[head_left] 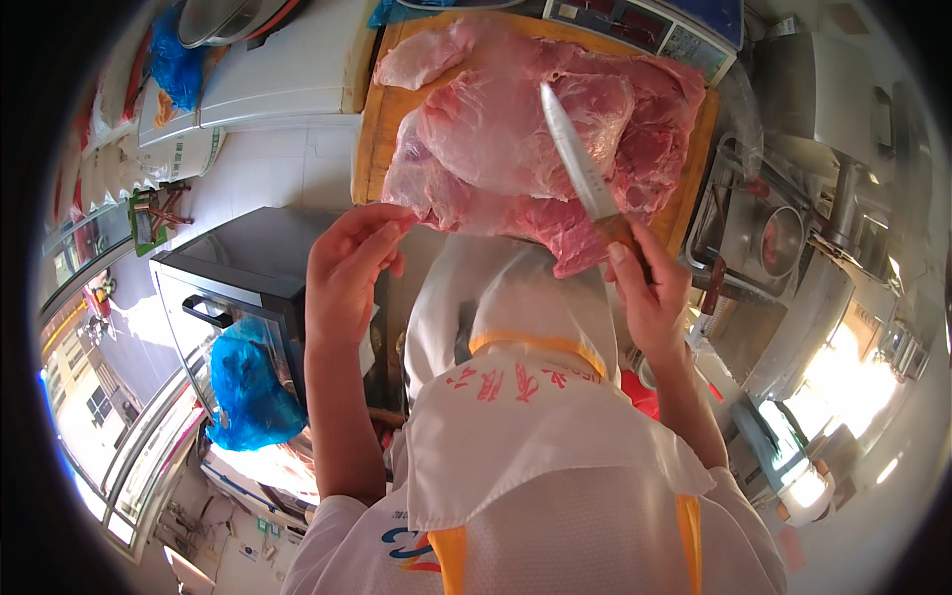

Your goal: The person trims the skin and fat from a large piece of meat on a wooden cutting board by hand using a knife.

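Note:
A large slab of pink raw meat (496, 129) lies spread over a wooden cutting board (369, 149), with its near edge reaching my apron. In my right hand (650, 288) is a kitchen knife (575, 149), gripped by its brown handle. The long blade points away and slightly left, over the meat. My left hand (357, 253) is closed in a pinch at the meat's near left edge. Whether a bit of meat sits between those fingertips is hard to make out. A separate-looking lobe of meat (426, 55) rests at the board's far left corner.
Beyond the board stands a scale (684, 50). On the right, a metal tray (739, 253) holds a round steel bowl (783, 238). A dark oven-like cabinet (238, 263) is at my left, with a blue plastic bag (253, 392) nearby. A white chest (278, 69) adjoins the board's left.

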The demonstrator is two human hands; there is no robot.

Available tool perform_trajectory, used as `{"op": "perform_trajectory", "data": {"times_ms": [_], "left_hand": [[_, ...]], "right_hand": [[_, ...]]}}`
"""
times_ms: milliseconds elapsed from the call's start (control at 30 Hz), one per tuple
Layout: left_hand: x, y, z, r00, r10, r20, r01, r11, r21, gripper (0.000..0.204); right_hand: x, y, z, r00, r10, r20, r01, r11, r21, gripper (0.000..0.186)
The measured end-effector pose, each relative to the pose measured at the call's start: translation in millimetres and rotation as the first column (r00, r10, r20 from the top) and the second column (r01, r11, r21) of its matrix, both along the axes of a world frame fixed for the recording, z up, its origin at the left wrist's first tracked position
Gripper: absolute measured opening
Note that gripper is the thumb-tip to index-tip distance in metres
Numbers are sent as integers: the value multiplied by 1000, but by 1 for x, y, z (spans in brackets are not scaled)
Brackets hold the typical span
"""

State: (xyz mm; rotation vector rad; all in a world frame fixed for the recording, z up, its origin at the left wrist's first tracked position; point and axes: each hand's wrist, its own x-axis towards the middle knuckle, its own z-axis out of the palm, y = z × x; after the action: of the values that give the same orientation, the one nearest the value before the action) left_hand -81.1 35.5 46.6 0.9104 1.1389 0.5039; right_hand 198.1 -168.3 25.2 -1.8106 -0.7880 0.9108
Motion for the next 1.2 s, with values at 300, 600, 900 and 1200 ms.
{"op": "perform_trajectory", "data": {"times_ms": [300, 600, 900, 1200], "left_hand": [[52, 104, -18, 948, -104, -301, 229, 880, 417, 23], [118, 204, -144, 770, -55, -635, 504, 663, 554, 21], [99, 227, -154, 662, -142, -736, 724, 377, 578, 23], [104, 95, -50, 829, 76, -554, 480, 413, 774, 19]], "right_hand": [[6, 0, 2, 950, -221, -223, 235, 971, 40, 37], [-12, -4, 11, 901, -370, -227, 379, 925, -3, 41], [-15, -6, 4, 882, -408, -236, 420, 907, 3, 40], [-1, -7, -12, 854, -410, -319, 446, 894, 44, 42]]}}
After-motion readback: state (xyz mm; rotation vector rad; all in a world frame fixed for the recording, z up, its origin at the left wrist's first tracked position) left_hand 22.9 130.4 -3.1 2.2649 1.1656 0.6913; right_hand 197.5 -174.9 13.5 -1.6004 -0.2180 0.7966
